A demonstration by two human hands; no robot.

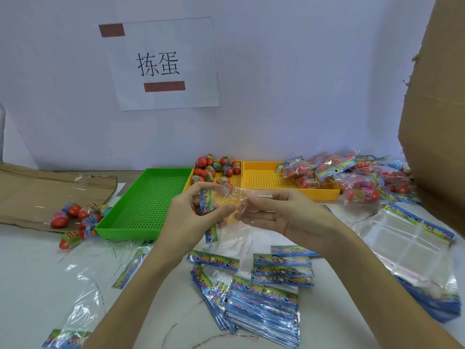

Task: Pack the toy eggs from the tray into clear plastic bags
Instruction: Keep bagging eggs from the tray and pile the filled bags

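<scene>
A clear plastic bag point(232, 206) with a printed blue-green header is stretched between both hands above the table. My left hand point(193, 215) pinches its header end. The fingers of my right hand point(281, 214) hold the bag's clear end. Just beyond the hands, red toy eggs point(217, 170) lie piled at the far end of the middle yellow tray point(237, 181). No egg is inside the held bag.
An empty green tray point(141, 205) sits left; a second yellow tray point(266, 180) right holds filled bags point(299, 172). More filled bags point(362, 187) heap at far right. Loose eggs point(75, 217) lie left. Empty bags point(266, 306) lie stacked in front, with a cardboard box point(435, 109) at right.
</scene>
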